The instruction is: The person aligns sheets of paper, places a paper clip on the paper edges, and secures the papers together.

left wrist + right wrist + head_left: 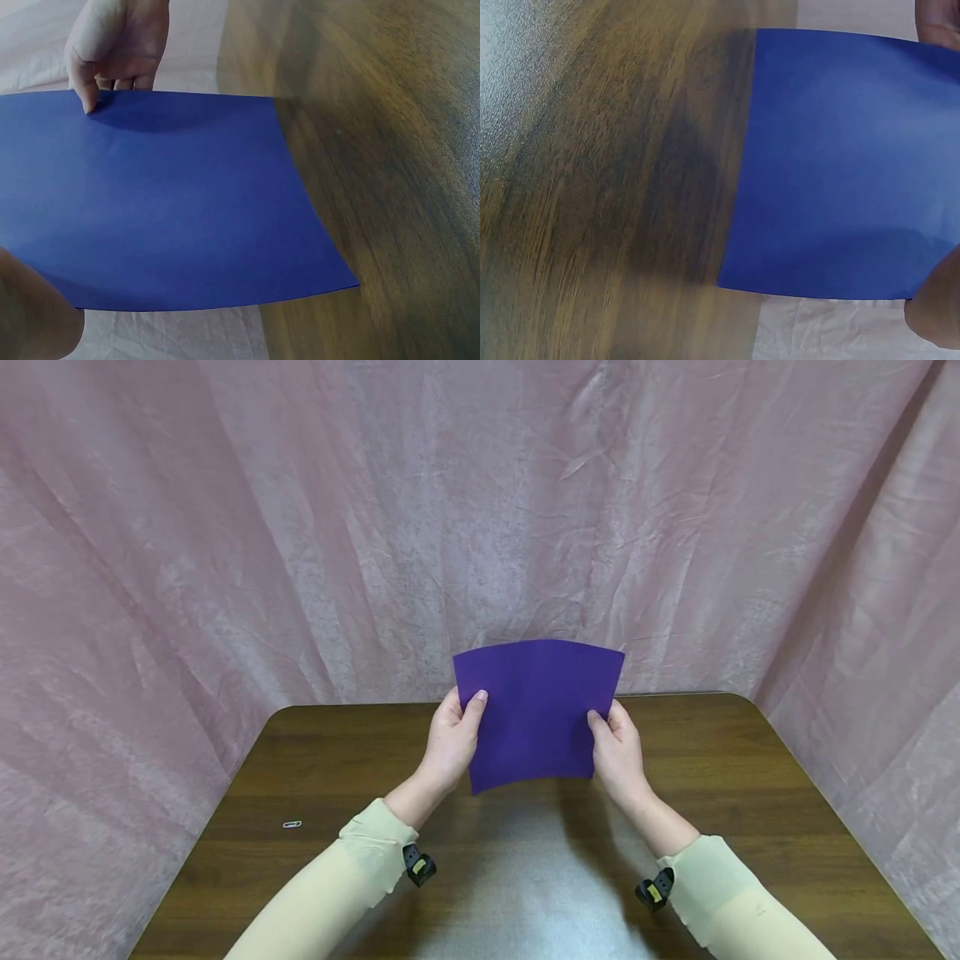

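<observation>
While I watch from the head camera, a dark wood-grain desk (750,793) with rounded corners fills the lower view, and a crinkled pink curtain (300,527) hangs behind it and down both sides. A pale glare lies on the near middle of the desk. A small paper clip (292,824) lies alone toward the left edge, well apart from everything else.

I see a purple sheet of paper (536,714) held up above the desk, roughly upright and slightly bowed, over the far middle of the surface. My left grip (450,743) pinches its left edge, thumb on the near face and the other fingers behind. My right grip (618,752) pinches the right edge the same way.

Much is hidden from me. The sheet covers the fingers behind it. In the left wrist view only a blurred bit of the near hand shows at the bottom corner; the right wrist view cuts both hands at the frame edge. Both wrist views render the paper bluer, and the desk is blurred. I see no containers.
</observation>
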{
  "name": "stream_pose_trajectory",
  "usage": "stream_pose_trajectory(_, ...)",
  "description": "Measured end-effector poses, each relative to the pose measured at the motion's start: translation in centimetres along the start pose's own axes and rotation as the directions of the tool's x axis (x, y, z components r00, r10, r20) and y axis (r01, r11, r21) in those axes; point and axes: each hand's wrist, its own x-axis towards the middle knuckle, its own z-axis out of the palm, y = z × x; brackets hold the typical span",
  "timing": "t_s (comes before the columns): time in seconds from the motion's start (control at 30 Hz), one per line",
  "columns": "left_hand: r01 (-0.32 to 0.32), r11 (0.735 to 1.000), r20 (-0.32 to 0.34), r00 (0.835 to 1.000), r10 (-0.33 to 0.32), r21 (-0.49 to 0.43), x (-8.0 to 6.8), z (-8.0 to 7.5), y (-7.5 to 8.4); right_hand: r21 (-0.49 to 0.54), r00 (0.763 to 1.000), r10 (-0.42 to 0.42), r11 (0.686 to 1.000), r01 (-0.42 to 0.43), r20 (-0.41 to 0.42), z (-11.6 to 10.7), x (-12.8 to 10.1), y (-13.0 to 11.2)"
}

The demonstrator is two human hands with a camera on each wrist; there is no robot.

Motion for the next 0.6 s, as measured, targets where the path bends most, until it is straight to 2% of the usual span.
stream_pose_trajectory(0.23, -0.011, 1.0, 0.003, 1.0, 0.011, 0.008, 0.1, -0.2, -0.4, 0.019, 1.0, -0.006, 1.0, 0.005, 0.006, 0.1, -0.2, 0.2)
stream_pose_trajectory(0.37, -0.01, 1.0, 0.005, 1.0, 0.01, 0.029, -0.2, -0.5, -1.2, 0.03, 1.0, 0.005, 1.0, -0.006, 0.013, 0.1, -0.3, 0.4)
stream_pose_trajectory(0.6, 0.063, 0.998, 0.026, 0.998, -0.063, 0.014, -1.1, -0.9, -3.2, 0.033, 1.0, 0.024, 0.999, -0.024, -0.001, 0.2, -0.5, 1.1)
